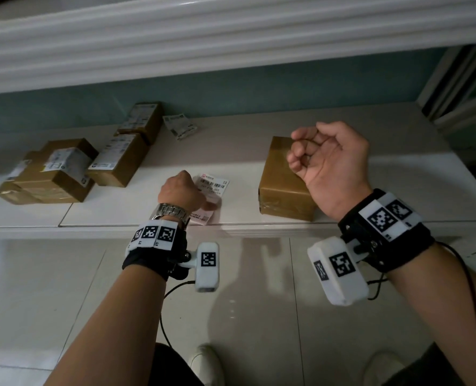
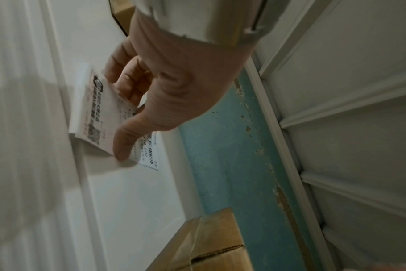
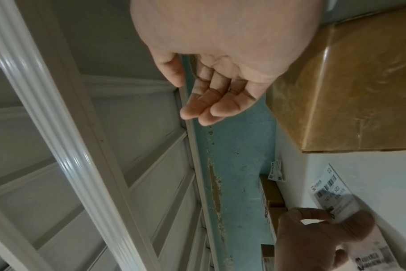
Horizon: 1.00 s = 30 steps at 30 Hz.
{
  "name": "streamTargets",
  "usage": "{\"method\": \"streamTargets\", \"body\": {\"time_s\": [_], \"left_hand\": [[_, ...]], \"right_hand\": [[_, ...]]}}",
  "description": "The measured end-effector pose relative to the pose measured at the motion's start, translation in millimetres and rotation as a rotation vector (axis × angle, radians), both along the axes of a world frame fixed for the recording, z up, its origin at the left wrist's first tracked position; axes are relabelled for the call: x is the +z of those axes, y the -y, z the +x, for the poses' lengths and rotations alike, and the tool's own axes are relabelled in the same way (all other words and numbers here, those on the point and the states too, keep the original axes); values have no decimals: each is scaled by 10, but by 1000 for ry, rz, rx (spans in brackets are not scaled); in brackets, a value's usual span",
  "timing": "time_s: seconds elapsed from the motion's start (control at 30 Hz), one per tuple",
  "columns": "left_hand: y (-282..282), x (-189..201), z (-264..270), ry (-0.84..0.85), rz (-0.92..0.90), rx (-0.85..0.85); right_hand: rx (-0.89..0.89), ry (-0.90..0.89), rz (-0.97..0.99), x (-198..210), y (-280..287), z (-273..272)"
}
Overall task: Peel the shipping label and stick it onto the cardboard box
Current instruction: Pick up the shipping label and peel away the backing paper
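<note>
Left hand (image 1: 181, 190) on label stack (image 1: 213, 190), right hand (image 1: 330, 162) idle.
Left pinches the stack on the shelf (image 1: 398, 168); right hangs loosely curled, empty, above the bare box (image 1: 280, 185).

A white rectangular paper shipping label (image 1: 213, 188) printed with black barcodes is seen lying flat near the front edge of a white ledge, beside a plain brown tape-wrapped cardboard box (image 1: 280, 188) resting unlabelled to its right.
</note>
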State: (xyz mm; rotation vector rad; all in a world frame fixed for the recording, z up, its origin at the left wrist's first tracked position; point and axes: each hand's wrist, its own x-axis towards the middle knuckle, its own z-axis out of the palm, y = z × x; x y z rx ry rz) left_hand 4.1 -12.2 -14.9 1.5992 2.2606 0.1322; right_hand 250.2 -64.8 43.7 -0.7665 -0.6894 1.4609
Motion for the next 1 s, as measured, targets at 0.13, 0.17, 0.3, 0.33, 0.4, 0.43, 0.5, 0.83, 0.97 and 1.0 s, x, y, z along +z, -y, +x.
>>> {"method": "streamTargets", "body": {"time_s": [0.13,0.17,0.3,0.33,0.4,0.43,0.5,0.83,0.97,1.0], "left_hand": [[33,-15,4,41,41,18],[33,-8,-3,52,71,33],[20,-12,-48,107,149,84],[21,-15,-51,119,164,84],[6,-28,-72,169,181,103],[-8,-25,-90,215,183,121],[-32,-9,-113,328,206,167],[71,190,-123,911,82,203],[130,287,-145,1055,-62,121],[147,313,-135,1105,-85,102]], "right_hand": [[6,15,4,3,56,22],[10,19,4,3,66,29],[21,36,4,0,86,53],[23,38,5,1,86,57],[25,44,4,4,79,58],[26,48,3,7,75,53],[32,58,-1,11,63,37],[151,480,-20,-135,5,-189],[176,581,-45,-224,5,-346],[172,568,-50,-236,7,-375]]}}
